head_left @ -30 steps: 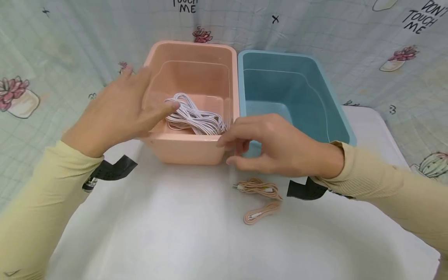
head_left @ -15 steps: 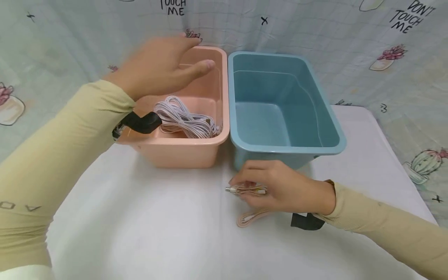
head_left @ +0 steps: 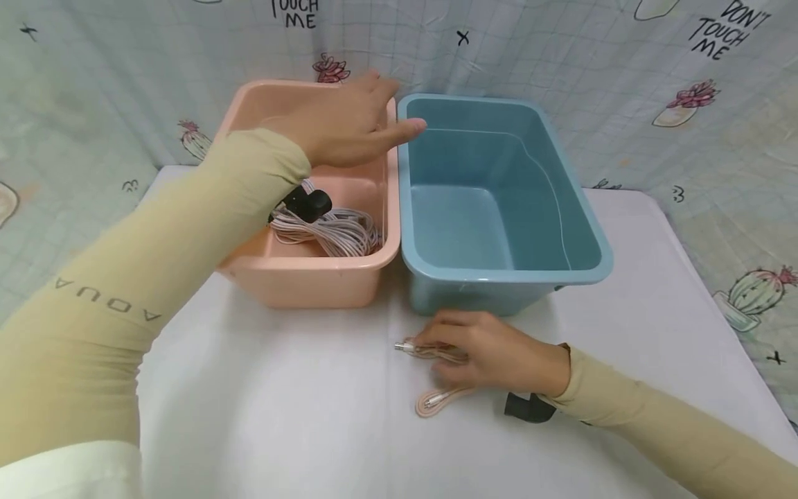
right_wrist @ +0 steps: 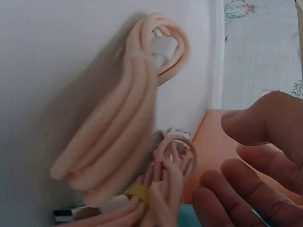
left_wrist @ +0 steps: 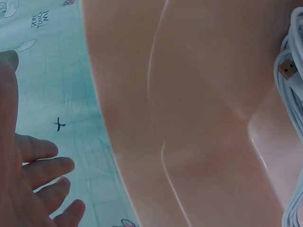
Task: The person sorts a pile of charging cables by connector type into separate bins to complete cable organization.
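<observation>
My left hand (head_left: 349,125), fingers spread, hovers over the back right of the peach bin (head_left: 312,285) and holds nothing. Beneath that forearm, a bundle of white cables (head_left: 349,234) lies inside the bin; a USB plug (left_wrist: 287,69) shows in the left wrist view. My right hand (head_left: 495,353) is low over the table, its fingertips right at a coiled pale-pink cable (head_left: 430,349) with a metal plug end. In the right wrist view its thumb and fingers stand apart beside this coil (right_wrist: 168,189). Just nearer lies a second pink cable coil (head_left: 429,404), partly hidden by the hand.
A blue bin (head_left: 505,276) stands beside the peach one, with nothing visible inside. Both are on a white-covered table (head_left: 299,416). Behind them hangs a patterned cloth (head_left: 530,41) with cactus drawings.
My left hand has swung from the peach bin's left side toward its back right. My right hand has come down from the bin's front corner to the pink cables.
</observation>
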A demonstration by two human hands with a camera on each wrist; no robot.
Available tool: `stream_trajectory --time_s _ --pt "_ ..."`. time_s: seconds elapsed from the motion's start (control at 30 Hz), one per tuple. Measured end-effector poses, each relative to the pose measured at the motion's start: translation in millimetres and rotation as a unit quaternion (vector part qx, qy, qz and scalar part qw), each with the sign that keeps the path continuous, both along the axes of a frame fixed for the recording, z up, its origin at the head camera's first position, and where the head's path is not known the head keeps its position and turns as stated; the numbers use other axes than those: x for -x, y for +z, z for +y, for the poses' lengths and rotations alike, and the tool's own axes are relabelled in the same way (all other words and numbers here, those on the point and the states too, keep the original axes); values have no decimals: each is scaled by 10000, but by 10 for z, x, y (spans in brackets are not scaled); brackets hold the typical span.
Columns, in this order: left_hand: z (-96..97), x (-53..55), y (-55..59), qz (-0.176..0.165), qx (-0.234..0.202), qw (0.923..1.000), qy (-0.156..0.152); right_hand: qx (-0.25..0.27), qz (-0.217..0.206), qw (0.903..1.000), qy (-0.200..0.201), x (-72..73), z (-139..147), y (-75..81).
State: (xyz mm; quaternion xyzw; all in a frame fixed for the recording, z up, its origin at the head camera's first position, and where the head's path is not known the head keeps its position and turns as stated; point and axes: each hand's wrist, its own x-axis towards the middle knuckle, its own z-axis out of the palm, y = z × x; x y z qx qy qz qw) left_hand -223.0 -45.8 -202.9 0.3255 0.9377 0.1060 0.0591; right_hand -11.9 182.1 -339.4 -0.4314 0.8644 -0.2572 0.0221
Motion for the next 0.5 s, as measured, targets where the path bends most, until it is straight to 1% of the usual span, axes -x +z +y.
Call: stream_trajectory --time_s 0.07,0.17,0.3,0.4,0.5 --pt "68 37 -30 -29 184 9998 21 -73 5 10000 -17 0 6 -50" --pt "151 72 -98 -97 345 9993 -73 -164 120 9998 -46 5 9 -105" --pt "216 83 -185 -140 659 9976 -181 -149 349 9992 -123 14 5 -145" --pt "247 81 -213 -178 882 9958 -189 -109 438 9988 -167 20 0 -161" --pt "282 88 -227 -296 964 9947 -200 -141 449 9988 -162 20 -7 -166"
